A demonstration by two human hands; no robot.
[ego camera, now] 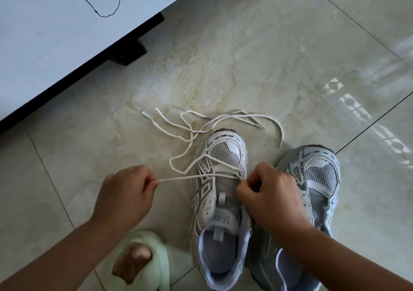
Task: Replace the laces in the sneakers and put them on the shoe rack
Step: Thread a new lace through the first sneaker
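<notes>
1. Marble-patterned tile floor [257, 51] across most of the view, dark grout lines crossing it.
2. White cabinet panel [55, 44] at upper left, black foot under its edge, thin black cord [111, 11] looped on top.
3. Two grey-and-white mesh sneakers side by side on the floor, toes pointing away: left sneaker [220, 201] partly laced near the toe, right sneaker [317, 179] just beside it, no lace visible on it.
4. Pale green slipper [154, 261] at bottom left, toes showing through its open front.
5. Left hand [125, 194] curled, pinching a taut stretch of white shoelace [178, 177] pulled sideways from the left sneaker.
6. Right hand [272, 194] curled over the left sneaker's eyelets, fingertips pinching the lace there.
7. Loose cream laces [196, 120] tangled on the floor just ahead of the sneaker toes, tips lying free.
</notes>
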